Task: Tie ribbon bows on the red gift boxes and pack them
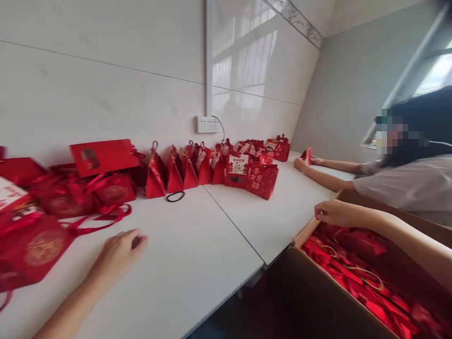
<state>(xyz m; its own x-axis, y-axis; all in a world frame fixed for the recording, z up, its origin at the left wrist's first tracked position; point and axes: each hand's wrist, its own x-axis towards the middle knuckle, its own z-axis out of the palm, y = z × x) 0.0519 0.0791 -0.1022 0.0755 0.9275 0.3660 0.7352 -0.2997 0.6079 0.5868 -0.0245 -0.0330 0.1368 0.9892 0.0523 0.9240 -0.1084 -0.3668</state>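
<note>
Fingers of the left hand curl loosely just above the white table, with nothing visible in them; blur leaves unclear how fully they close. Those of the right hand bend over the near corner of a cardboard carton, also with nothing visible in them; I cannot tell whether they touch its rim.

Just beyond the left fingers trails a red ribbon; to their left sits a red box. It looks like thin card: light, fairly stiff, easily dented. Its ribbon is probably soft and slippery, so better held by the folded edges, not the flat faces. Below the right fingers lie red packages; their cord handles seem the safest hold.

Farther out from the left fingers stand triangular boxes, then upright bags, which would likely tip at a nudge.
</note>
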